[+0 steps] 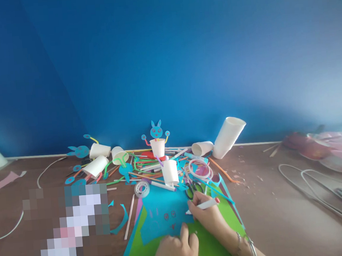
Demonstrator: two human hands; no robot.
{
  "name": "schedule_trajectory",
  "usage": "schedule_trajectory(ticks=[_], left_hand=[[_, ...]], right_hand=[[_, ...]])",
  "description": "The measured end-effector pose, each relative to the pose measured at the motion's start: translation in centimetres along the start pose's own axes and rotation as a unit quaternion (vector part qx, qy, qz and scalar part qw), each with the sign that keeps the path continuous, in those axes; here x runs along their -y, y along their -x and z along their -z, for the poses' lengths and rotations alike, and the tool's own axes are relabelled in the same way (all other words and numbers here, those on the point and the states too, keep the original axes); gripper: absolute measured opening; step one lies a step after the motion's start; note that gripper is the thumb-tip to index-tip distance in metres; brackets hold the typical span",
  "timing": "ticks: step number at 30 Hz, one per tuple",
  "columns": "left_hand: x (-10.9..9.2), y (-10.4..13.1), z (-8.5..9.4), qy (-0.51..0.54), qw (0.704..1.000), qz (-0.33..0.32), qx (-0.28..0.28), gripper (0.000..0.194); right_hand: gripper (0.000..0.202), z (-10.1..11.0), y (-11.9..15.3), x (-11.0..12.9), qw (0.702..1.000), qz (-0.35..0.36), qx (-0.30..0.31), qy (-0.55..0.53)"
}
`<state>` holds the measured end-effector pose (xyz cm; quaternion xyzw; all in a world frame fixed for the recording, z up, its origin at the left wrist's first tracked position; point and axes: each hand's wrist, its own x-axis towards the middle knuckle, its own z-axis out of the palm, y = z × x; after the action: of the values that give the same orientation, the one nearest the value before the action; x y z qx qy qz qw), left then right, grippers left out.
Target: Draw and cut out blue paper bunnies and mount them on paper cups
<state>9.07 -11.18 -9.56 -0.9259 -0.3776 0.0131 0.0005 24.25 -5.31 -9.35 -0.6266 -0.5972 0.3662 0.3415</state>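
Observation:
In my right hand [208, 216] is a white marker [205, 205] with a red end, its tip over the right part of a blue paper sheet [153, 204]. Small red shapes like two eyes and a mouth are drawn on that sheet, with faint outlines to their left. My left hand [177, 250] rests on the lower edge of the blue sheet, fingers spread and holding nothing. Green paper [218, 242] lies underneath. Black-handled scissors [194, 190] lie just beyond my right hand, near a roll of clear tape [142, 189].
Several paper cups [170, 172] stand or lie among straws and markers; one cup [158, 148] carries a blue rabbit face [156, 132]. A white paper roll [229, 137] leans by the blue wall. White cables [305, 172] lie at the right. The lower left is pixelated.

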Motion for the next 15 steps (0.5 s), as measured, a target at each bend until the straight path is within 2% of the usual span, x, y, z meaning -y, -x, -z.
schedule_trajectory(ticks=[8, 15], left_hand=[[-0.1, 0.1, -0.2, 0.005, 1.0, 0.004, -0.011, 0.016], [-0.2, -0.1, 0.8, 0.006, 1.0, 0.006, 0.01, 0.017]], right_hand=[[0.024, -0.1, 0.0, 0.0, 1.0, -0.002, 0.001, -0.005], [0.025, 0.0, 0.2, 0.3, 1.0, -0.001, 0.002, -0.008]])
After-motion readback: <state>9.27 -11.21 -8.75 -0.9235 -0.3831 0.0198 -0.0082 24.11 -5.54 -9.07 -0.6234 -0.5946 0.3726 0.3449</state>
